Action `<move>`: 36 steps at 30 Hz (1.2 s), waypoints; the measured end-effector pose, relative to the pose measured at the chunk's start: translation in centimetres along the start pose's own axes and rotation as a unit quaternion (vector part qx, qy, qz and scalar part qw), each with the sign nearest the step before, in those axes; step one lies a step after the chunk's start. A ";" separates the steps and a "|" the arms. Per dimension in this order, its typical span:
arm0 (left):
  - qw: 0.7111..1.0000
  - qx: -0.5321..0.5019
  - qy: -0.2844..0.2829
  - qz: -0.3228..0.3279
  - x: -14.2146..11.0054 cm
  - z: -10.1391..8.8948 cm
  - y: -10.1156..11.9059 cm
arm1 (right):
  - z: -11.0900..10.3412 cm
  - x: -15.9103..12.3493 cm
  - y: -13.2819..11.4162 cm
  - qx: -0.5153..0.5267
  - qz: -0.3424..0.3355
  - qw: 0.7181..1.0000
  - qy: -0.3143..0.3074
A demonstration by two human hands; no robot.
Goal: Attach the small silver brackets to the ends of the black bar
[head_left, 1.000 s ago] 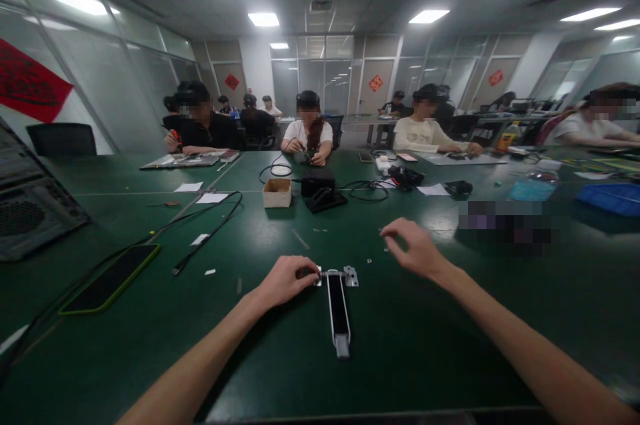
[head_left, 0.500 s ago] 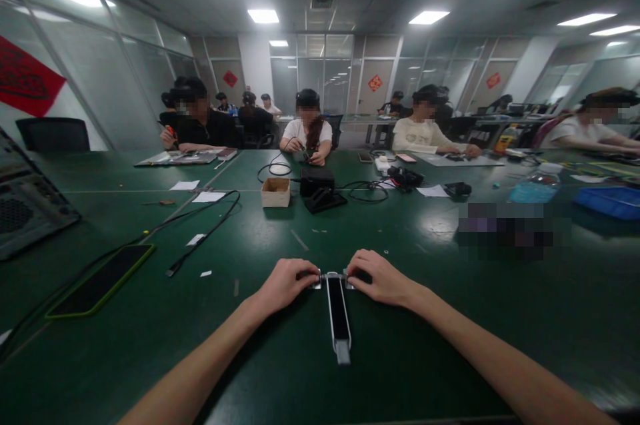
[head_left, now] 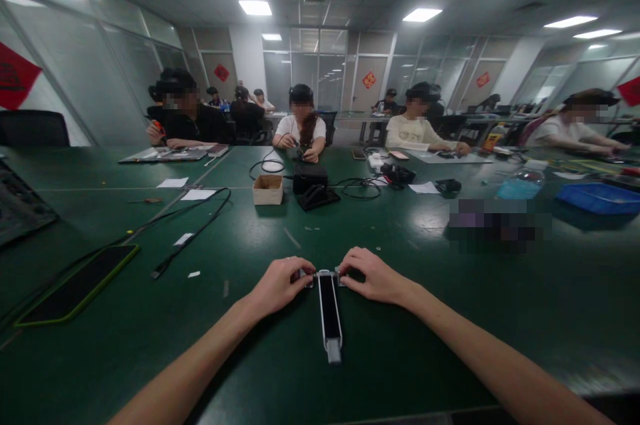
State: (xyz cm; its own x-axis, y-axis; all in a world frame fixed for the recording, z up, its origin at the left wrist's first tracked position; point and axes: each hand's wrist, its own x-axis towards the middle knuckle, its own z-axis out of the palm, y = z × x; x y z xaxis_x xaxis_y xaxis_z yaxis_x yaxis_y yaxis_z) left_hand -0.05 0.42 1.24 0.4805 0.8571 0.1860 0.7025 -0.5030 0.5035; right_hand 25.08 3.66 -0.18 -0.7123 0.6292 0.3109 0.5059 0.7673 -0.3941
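Two bare hands work at one metal assembly, which lies on the green table (head_left: 270, 388) at the centre, directly in front of the wearer. The assembly consists of a long black bar (head_left: 329, 308) in a pale frame, with a grey end tab (head_left: 334, 350) pointing toward the wearer and one small metal plate at each side of its far end. Left hand (head_left: 281, 285): thumb and fingertips are brought together on the left metal plate (head_left: 309, 282), pinching it. Right hand (head_left: 374, 277): thumb and fingertips are closed in the same way on the right metal plate (head_left: 342, 281). Both plates are partly covered by the fingers. The bar lies between the hands, untouched by either palm. A small ring-shaped part (head_left: 379, 248) lies just beyond the right hand. Beyond the assembly stand an open cardboard box (head_left: 269, 194) and, just beside it, a black box (head_left: 309, 178). To the left lie a phone (head_left: 77, 286) with a green edge and a black cable (head_left: 161, 270). To the right is a blue tray (head_left: 597, 192).
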 end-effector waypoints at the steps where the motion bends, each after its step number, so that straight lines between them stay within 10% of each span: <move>1: 1.000 0.001 0.002 0.001 0.0 0.0 -0.1 | -0.5 -0.1 0.4 -0.015 -0.004 1.000 0.003; 6: 0.999 0.027 0.014 0.013 -0.1 0.1 -0.7 | -3.7 -1.5 4.7 -0.137 0.055 0.987 0.064; 12: 0.998 0.060 0.007 0.031 -0.1 -0.2 -0.7 | -4.9 -2.8 7.5 -0.147 0.137 0.980 -0.014; 25: 0.996 0.080 0.003 0.037 -0.1 -0.1 -0.3 | -3.6 -2.1 6.4 -0.149 0.163 0.975 -0.028; 36: 0.996 0.078 0.005 0.038 -0.2 -0.1 -0.4 | -0.5 -0.4 -0.8 0.074 0.064 0.994 0.042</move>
State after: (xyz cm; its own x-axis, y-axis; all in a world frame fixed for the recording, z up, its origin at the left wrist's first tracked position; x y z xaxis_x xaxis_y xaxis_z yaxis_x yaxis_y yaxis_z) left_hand -0.45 0.47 1.11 0.5303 0.8165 0.2282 0.7376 -0.5770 0.3506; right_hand 25.25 2.86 0.46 -0.6010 0.7333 0.3179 0.5080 0.6575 -0.5564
